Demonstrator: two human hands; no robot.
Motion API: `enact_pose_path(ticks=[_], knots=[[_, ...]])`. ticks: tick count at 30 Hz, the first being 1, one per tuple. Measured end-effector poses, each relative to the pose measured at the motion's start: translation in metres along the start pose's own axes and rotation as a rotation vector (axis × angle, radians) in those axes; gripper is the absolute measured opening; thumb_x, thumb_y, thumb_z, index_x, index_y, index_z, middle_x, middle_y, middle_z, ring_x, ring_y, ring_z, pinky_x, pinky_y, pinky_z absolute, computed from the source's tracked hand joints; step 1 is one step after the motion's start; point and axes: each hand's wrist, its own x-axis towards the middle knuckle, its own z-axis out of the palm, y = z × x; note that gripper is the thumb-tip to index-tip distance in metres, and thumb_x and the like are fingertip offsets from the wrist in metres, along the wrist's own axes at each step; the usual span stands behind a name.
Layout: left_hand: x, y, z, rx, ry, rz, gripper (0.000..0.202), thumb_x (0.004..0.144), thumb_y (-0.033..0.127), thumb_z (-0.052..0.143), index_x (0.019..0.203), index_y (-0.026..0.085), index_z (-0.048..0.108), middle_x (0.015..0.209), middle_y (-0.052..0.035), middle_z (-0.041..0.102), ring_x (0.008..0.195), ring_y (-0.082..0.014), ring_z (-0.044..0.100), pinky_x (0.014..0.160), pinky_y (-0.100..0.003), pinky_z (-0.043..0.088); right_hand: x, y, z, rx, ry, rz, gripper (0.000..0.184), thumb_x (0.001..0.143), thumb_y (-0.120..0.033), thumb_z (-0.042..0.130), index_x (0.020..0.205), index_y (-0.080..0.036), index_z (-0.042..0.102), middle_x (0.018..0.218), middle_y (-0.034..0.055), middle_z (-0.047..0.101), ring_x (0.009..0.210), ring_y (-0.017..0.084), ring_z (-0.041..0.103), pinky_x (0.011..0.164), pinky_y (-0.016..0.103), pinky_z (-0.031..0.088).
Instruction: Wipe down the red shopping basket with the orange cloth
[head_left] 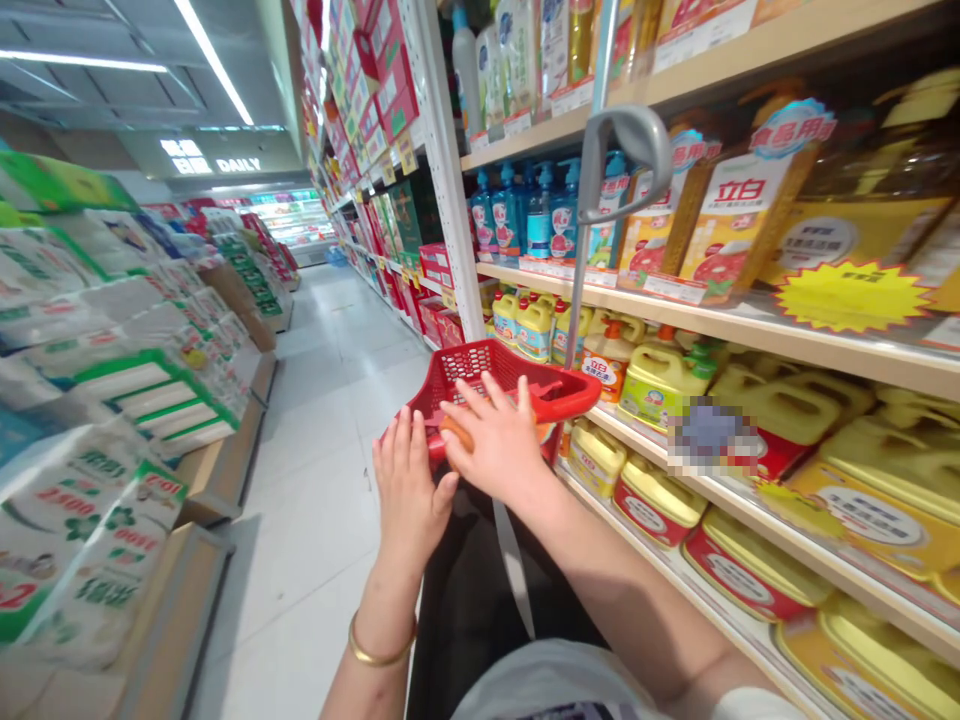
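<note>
A red plastic shopping basket with perforated walls is in front of my body, its long grey pull handle rising beside the shelves. My left hand is at the basket's near left edge, fingers stretched out and thumb apart. Over the near rim, my right hand has its fingers spread and palm down. A small orange-brown thing shows between the fingers of my right hand; its kind is unclear. Both palms are hidden, so I cannot tell how firmly they touch the basket.
Shelves on the right hold yellow detergent jugs, boxed bottles and blue pump bottles. Packs of tissue paper are stacked along the left. A pale tiled aisle floor runs ahead between them.
</note>
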Motion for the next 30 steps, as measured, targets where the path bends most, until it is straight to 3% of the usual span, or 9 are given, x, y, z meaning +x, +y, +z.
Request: enact_pose_path(ticks=[2,4,10,13,17,20,23,27,30], knots=[[0.0,-0.002,-0.001,0.01,-0.016,0.005,0.095,0.103,0.079,0.021,0.174,0.016,0.022,0.178,-0.0213,0.029,0.164,-0.0394,0.026,0.134,-0.062,0.01,0.001,-0.004,-0.001,0.037,-0.023,-0.032,0.044,0.109,-0.053,0.052,0.146,-0.036,0.068,0.168,0.0005,0.052,0.163,0.033,0.034,0.133,0.071,0.004],[0.001,-0.002,-0.001,0.009,-0.031,0.014,0.094,0.104,0.078,0.021,0.174,0.016,0.022,0.178,-0.0217,0.029,0.164,-0.0403,0.026,0.133,-0.063,0.011,-0.001,0.012,-0.007,0.049,-0.025,0.004,0.045,0.109,-0.055,0.052,0.147,-0.036,0.068,0.167,0.0016,0.052,0.162,0.033,0.035,0.134,0.071,0.005],[0.002,0.0,0.0,-0.005,-0.007,0.024,0.095,0.104,0.078,0.019,0.174,0.014,0.022,0.177,-0.0225,0.03,0.164,-0.0414,0.025,0.133,-0.063,0.011,-0.002,0.078,-0.03,-0.032,0.019,0.35,0.04,0.111,-0.049,0.05,0.14,-0.036,0.074,0.161,0.0016,0.059,0.159,0.04,0.039,0.129,0.079,0.006],[0.002,-0.001,0.002,0.003,0.012,0.016,0.095,0.104,0.078,0.018,0.173,0.013,0.023,0.177,-0.023,0.03,0.164,-0.0419,0.026,0.133,-0.063,0.011,0.001,0.061,-0.023,-0.046,0.03,0.335,0.039,0.11,-0.047,0.051,0.139,-0.036,0.074,0.163,0.0005,0.058,0.16,0.042,0.036,0.128,0.081,0.002],[0.001,-0.005,0.002,0.017,0.008,0.036,0.095,0.104,0.078,0.018,0.174,0.014,0.023,0.176,-0.0233,0.031,0.163,-0.0418,0.027,0.133,-0.064,0.012,0.001,0.007,-0.006,-0.014,0.005,0.084,0.042,0.11,-0.049,0.05,0.143,-0.036,0.07,0.167,-0.0005,0.053,0.163,0.036,0.032,0.132,0.074,0.0],[0.001,-0.006,0.001,0.021,0.009,0.044,0.096,0.103,0.079,0.017,0.173,0.014,0.024,0.176,-0.0237,0.032,0.163,-0.0423,0.029,0.133,-0.064,0.013,0.001,-0.004,-0.004,0.005,-0.01,-0.018,0.043,0.11,-0.052,0.049,0.145,-0.036,0.069,0.167,-0.0012,0.053,0.163,0.032,0.033,0.134,0.069,0.001],[0.002,-0.004,0.001,0.008,0.014,0.035,0.096,0.103,0.079,0.016,0.173,0.013,0.026,0.176,-0.0241,0.032,0.163,-0.0431,0.029,0.133,-0.065,0.013,-0.001,0.024,-0.014,0.014,-0.011,0.045,0.045,0.108,-0.058,0.053,0.144,-0.037,0.069,0.166,0.0,0.054,0.163,0.032,0.033,0.134,0.069,0.003],[0.004,0.001,0.001,-0.018,0.022,0.029,0.096,0.103,0.078,0.016,0.173,0.013,0.027,0.175,-0.024,0.033,0.164,-0.0429,0.027,0.133,-0.065,0.012,-0.003,0.076,-0.033,-0.019,0.015,0.286,0.039,0.109,-0.054,0.055,0.14,-0.039,0.072,0.163,-0.0001,0.058,0.161,0.035,0.037,0.131,0.075,0.002],[0.004,0.003,0.001,-0.02,0.019,0.018,0.095,0.104,0.078,0.018,0.173,0.013,0.025,0.176,-0.0231,0.032,0.165,-0.0422,0.024,0.133,-0.064,0.011,-0.001,0.081,-0.033,-0.047,0.046,0.382,0.038,0.109,-0.05,0.054,0.138,-0.038,0.074,0.161,0.0005,0.059,0.161,0.039,0.036,0.128,0.081,-0.001]])
